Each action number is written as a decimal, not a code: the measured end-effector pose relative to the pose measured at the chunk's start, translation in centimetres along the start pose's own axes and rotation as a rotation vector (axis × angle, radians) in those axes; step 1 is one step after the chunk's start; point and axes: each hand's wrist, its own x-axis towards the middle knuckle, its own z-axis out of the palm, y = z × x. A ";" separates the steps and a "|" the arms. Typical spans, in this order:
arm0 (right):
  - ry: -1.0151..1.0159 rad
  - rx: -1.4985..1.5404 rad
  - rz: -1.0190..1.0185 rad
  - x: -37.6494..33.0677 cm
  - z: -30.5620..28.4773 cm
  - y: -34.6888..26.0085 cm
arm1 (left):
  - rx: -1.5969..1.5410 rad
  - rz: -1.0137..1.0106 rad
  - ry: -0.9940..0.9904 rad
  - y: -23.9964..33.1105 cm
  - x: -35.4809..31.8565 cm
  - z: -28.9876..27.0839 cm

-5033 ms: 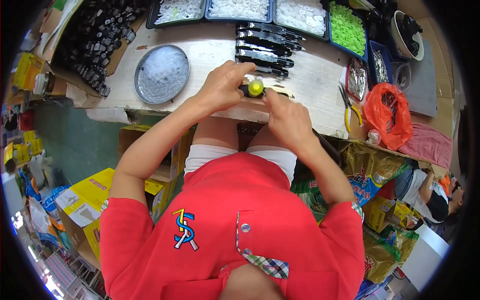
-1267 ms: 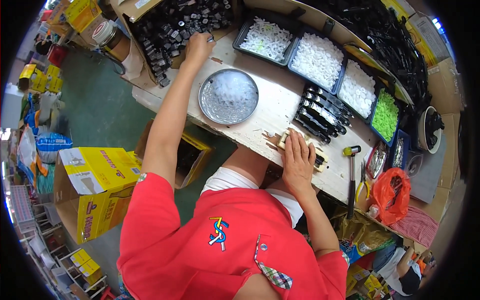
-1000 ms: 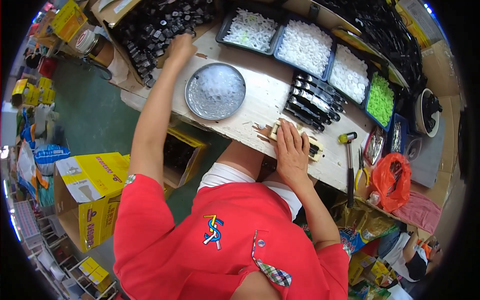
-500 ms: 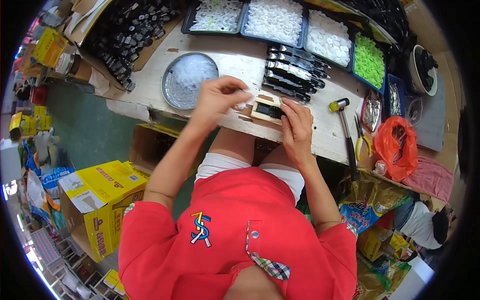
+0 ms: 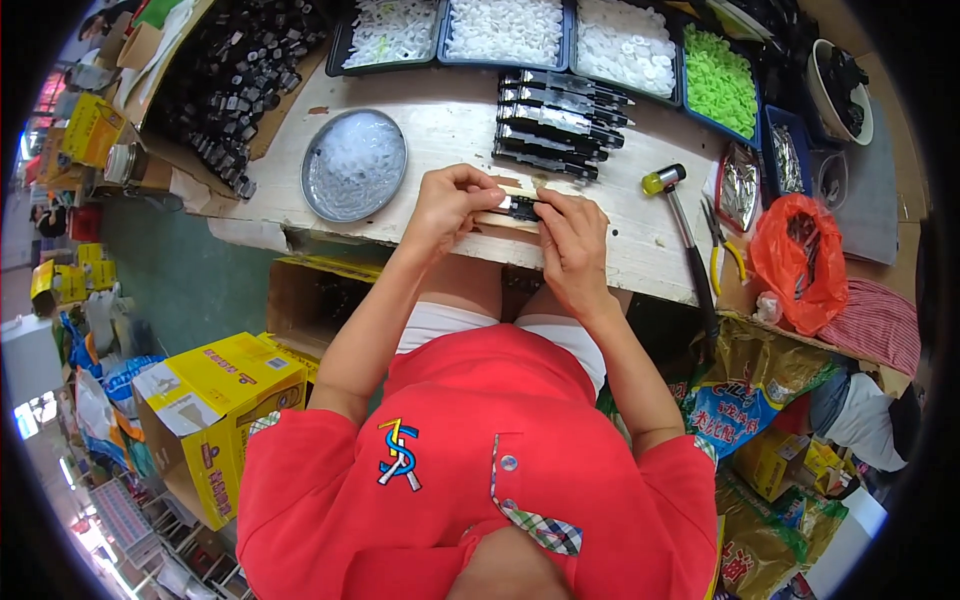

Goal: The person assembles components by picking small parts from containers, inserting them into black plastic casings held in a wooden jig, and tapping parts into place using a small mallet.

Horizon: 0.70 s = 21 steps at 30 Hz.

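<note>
A cream block (image 5: 508, 222) lies at the front edge of the bench, with a narrow black part (image 5: 522, 209) set in its recess. My left hand (image 5: 448, 212) is closed at the left end of the block, thumb and fingers pinched against a small shiny piece. Its exact shape is hidden by the fingertips. From the right, my right hand (image 5: 575, 235) grips the block, its fingers bent over the right end of the black part. Just behind both hands lies a row of black, shiny long parts (image 5: 550, 125).
A round metal dish (image 5: 355, 165) of small clear pieces stands left. Trays of white pieces (image 5: 505, 32) and green pieces (image 5: 720, 85) line the back. On the right lie a hammer (image 5: 690, 235), yellow-handled pliers (image 5: 728, 245) and a red plastic bag (image 5: 800, 265). Black parts (image 5: 235, 85) fill a carton.
My left hand has come right and down onto the block, where it now pinches. My right hand has shifted slightly left. The whole view has moved a little.
</note>
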 end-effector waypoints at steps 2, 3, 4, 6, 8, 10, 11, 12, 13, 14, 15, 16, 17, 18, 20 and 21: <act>0.006 -0.006 -0.004 0.2 0.1 0.1 | 0.022 0.130 0.026 -1.0 -0.1 0.2; 0.007 -0.004 -0.008 0.3 0.1 0.2 | 0.022 0.130 0.025 -1.9 0.5 0.1; 0.005 -0.003 -0.008 0.3 0.0 0.2 | 0.184 0.390 0.054 -2.4 1.0 0.2; 0.004 0.020 -0.003 0.2 -0.1 -0.1 | 0.343 0.651 0.078 -3.1 1.3 -0.1; 0.015 0.033 -0.007 0.5 -0.4 0.2 | 0.301 0.427 -0.031 -1.9 1.2 -0.5; 0.080 0.084 0.011 0.1 -0.9 0.8 | 0.200 0.229 -0.044 -1.0 0.8 -0.8; 0.099 0.075 0.037 0.4 -1.6 0.9 | 0.184 0.183 -0.052 -0.7 0.7 -1.1; 0.118 0.071 0.053 0.6 -2.2 1.3 | 0.232 0.285 -0.105 -1.2 1.3 -1.6; 0.134 0.067 0.071 0.7 -2.9 1.6 | 0.228 0.283 -0.104 -1.0 1.4 -1.6; 0.135 0.051 0.077 0.8 -3.6 1.9 | 0.226 0.260 -0.098 -0.7 1.3 -1.8; 0.149 0.019 0.069 0.8 -4.4 2.4 | 0.223 0.236 -0.091 -0.2 1.1 -1.9; 0.164 -0.016 0.067 0.7 -5.2 3.0 | 0.099 0.155 -0.069 0.9 0.6 -1.8; 0.170 -0.036 0.096 0.8 -6.1 3.3 | 0.087 0.121 0.035 3.0 -0.3 -1.8; 0.176 -0.055 0.125 0.7 -6.8 3.8 | 0.185 0.209 0.089 3.3 0.2 -3.4; 0.181 -0.162 0.140 0.2 -8.4 6.0 | 0.259 0.295 0.165 3.6 0.2 -4.9; 0.162 -0.225 0.171 0.1 -9.6 7.2 | 0.495 0.439 0.156 2.9 0.3 -5.7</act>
